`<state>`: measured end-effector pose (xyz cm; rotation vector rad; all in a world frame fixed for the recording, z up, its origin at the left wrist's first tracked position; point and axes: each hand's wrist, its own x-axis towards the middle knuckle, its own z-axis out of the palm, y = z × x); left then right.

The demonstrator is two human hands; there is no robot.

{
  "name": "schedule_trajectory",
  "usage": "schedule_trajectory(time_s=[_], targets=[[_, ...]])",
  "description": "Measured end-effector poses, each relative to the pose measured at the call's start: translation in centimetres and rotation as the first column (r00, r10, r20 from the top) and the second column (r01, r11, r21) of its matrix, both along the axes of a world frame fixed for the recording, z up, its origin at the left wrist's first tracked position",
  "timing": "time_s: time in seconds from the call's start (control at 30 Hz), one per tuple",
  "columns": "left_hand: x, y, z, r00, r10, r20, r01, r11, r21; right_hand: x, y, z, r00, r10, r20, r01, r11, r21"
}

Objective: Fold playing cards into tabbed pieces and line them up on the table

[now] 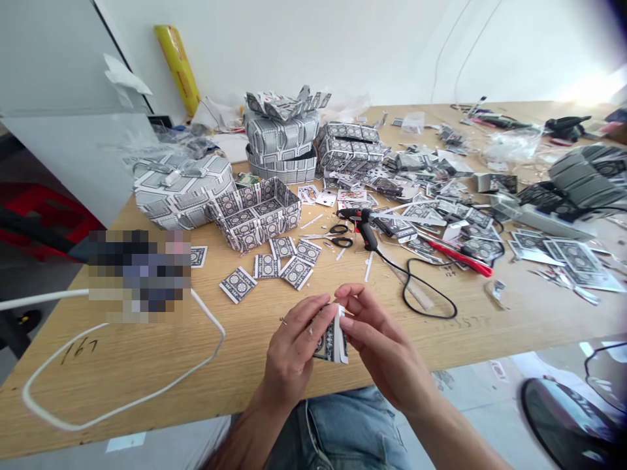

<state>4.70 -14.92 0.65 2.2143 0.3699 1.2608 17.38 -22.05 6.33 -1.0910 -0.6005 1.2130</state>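
Between my hands, just over the table's front edge, is a folded playing card point(332, 343) with a dark patterned back and a white edge strip. My left hand point(296, 339) wraps round its left side, fingers laid across the top. From the right, the thumb and fingers of my right hand point(375, 333) pinch the white edge. Several folded card pieces point(268, 266) lie on the wood beyond my hands. Behind them stands an open box woven from cards point(259, 215). A black glue gun point(363, 228) and black-handled scissors point(337, 235) rest to its right.
Finished-looking card boxes point(183, 189) stand at the back left, with a stack of more point(281, 140) beside them. Loose cards point(421, 215) and a red-handled tool point(463, 256) spread over the right. A white cable point(147, 388) loops at left; the glue gun's cord point(431, 315) curls nearby.
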Motion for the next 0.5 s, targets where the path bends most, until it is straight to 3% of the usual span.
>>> schedule_trajectory(time_s=[0.37, 0.5], targets=[[0.0, 0.2, -0.1, 0.996, 0.015, -0.092, -0.005, 0.995, 0.100, -0.1, 0.5, -0.8, 0.997, -0.037, -0.060, 0.033, 0.997, -0.073], [0.3, 0.2, -0.4, 0.989, 0.070, -0.129, -0.052, 0.989, 0.140, -0.4, 0.5, -1.3, 0.994, -0.099, -0.050, 0.093, 0.989, -0.118]])
